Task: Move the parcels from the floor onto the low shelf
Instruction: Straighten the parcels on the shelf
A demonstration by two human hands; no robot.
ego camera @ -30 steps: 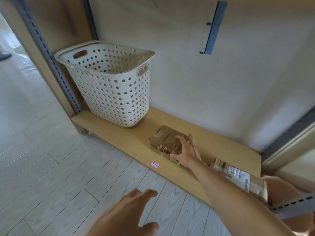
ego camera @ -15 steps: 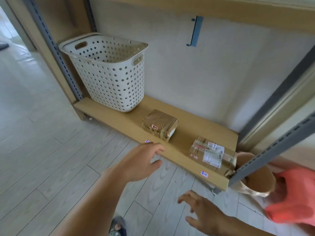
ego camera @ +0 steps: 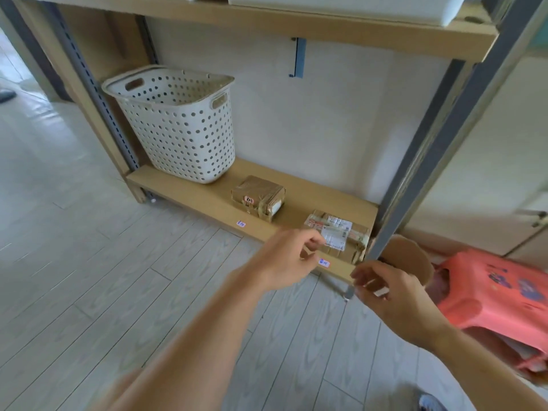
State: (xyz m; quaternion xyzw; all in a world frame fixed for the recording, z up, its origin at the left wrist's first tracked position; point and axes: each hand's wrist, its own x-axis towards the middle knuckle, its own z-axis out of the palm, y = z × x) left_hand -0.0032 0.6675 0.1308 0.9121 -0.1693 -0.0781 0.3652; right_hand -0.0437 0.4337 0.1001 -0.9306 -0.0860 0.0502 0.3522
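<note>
Two taped brown parcels lie on the low wooden shelf [ego camera: 204,200]. The small parcel [ego camera: 257,196] sits mid-shelf. A flatter parcel with a white label [ego camera: 341,232] lies at the shelf's right end. My left hand [ego camera: 284,258] hovers in front of the shelf edge, just left of the labelled parcel, fingers loosely curled and holding nothing. My right hand [ego camera: 388,295] hangs over the floor by the shelf's right post, fingers apart and empty. Neither hand touches a parcel.
A white perforated basket [ego camera: 178,126] stands at the shelf's left end. A grey metal post [ego camera: 439,149] rises at the right. Beside it are a round cardboard piece [ego camera: 412,256] and a red plastic stool [ego camera: 498,292]. An upper shelf [ego camera: 296,25] hangs overhead. Pale plank floor [ego camera: 89,277] spreads left.
My right hand let go of the small parcel and drew back. The view pulled away from the shelf and rose. Both hands now hover near the shelf's right end.
</note>
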